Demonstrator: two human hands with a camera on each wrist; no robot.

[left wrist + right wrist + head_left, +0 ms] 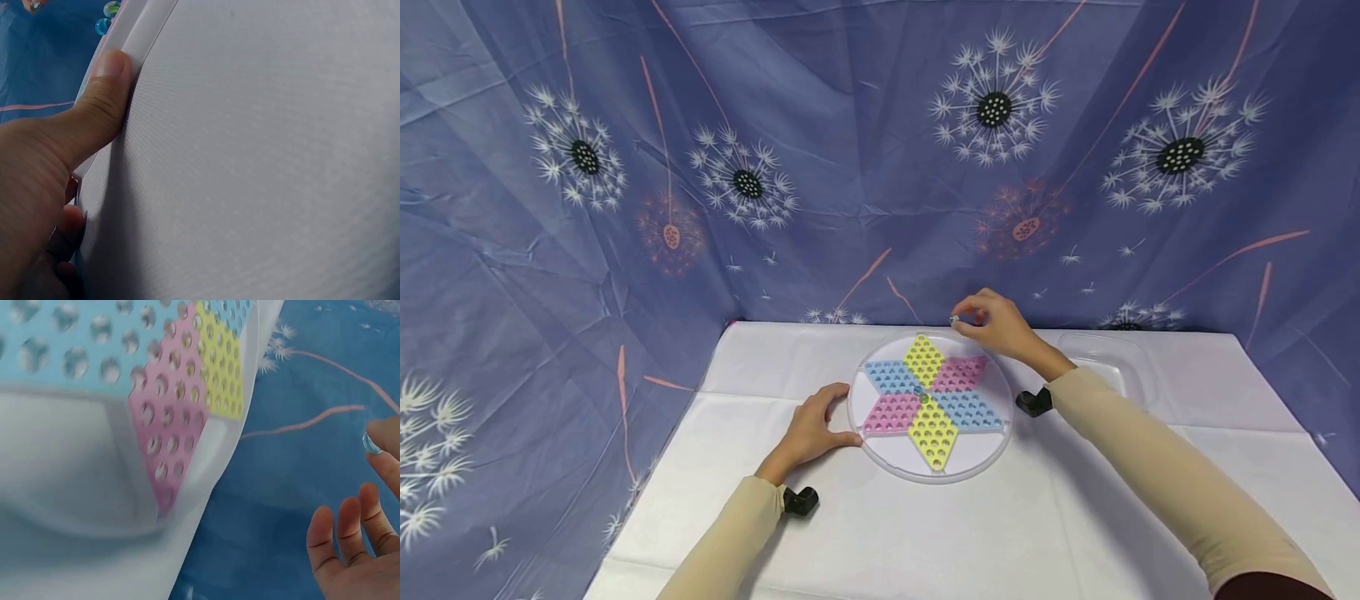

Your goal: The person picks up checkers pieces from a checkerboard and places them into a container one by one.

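Note:
A round white Chinese checkers board (886, 460) lies on the table, with a star of yellow, pink and blue holed sections. Two marbles sit at its centre, one blue (917, 390) and one green (924, 398). My left hand (811, 427) touches the board's left rim, thumb and fingers spread apart; the left wrist view shows the thumb (103, 94) laid along that edge. Beyond the board's far right side, my right hand (1000, 323) pinches a small glass marble (371, 444) between thumb and index finger. Its other fingers are loosely bent.
A clear plastic tray (1138, 358) stands on the white tablecloth to the right, partly hidden behind the right forearm. Blue dandelion-print fabric (865, 167) hangs right behind the table's back edge and along the left side. A black camera (801, 502) is strapped to each wrist.

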